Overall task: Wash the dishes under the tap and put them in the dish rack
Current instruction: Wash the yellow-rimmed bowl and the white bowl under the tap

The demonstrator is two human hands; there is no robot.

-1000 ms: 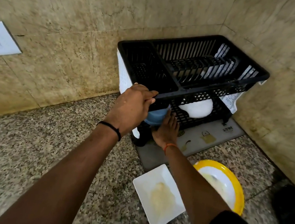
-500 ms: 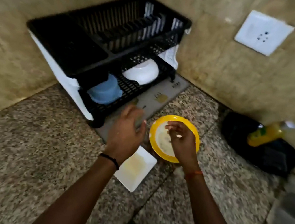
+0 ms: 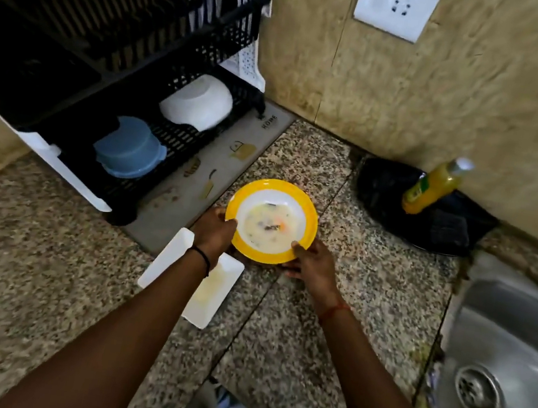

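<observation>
The yellow-rimmed bowl (image 3: 271,220) sits in the middle of the granite desk (image 3: 26,273), with pale soupy leftovers and a few dark bits inside, so it is plainly unwashed. The left hand (image 3: 213,232) grips its left rim with the thumb over the edge, and the right hand (image 3: 309,261) grips the near right rim the same way; whether the bowl is lifted or resting on the desk cannot be told. Just beside it, nearer and to the left, lies a white rectangular plate (image 3: 193,279) with a yellowish smear, partly under the left forearm, also dirty. Farther left, the black dish rack (image 3: 120,20) holds an upturned blue bowl (image 3: 129,148) and an upturned white bowl (image 3: 199,102) on its lower tier, which look done. The steel sink (image 3: 508,358) is at the right edge, well apart from the rack; the tap is out of view. Judging from this, roughly half the job remains: two dishes to rinse and rack.
</observation>
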